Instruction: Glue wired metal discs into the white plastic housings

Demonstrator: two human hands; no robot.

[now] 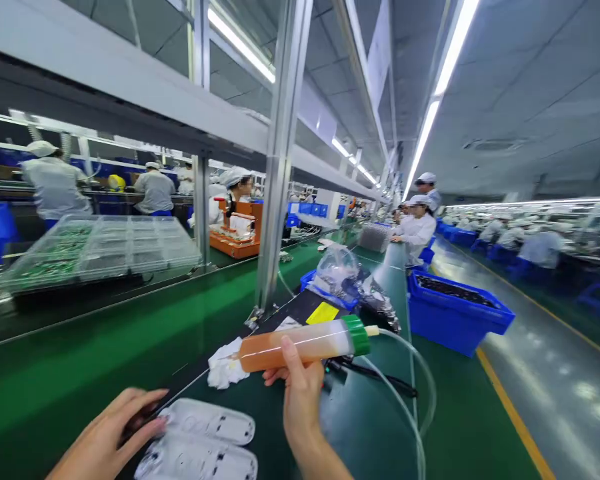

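Note:
My right hand (300,393) is closed round a clear syringe barrel (300,343) filled with amber glue. The barrel lies level, its green cap (357,335) to the right with a clear air hose (415,393) running off it. Its needle tip points left over a crumpled white cloth (223,367). My left hand (113,433) rests at the bottom left, fingers curled over a dark part at the edge of a white plastic housing (200,443). What sits under those fingers is mostly hidden.
A green conveyor belt (105,347) runs along the left. A metal post (277,167) stands just behind the work spot. Clear parts trays (100,250) sit beyond the belt. A plastic bag (343,273) and a blue bin (455,310) lie ahead. Co-workers in white line the aisle.

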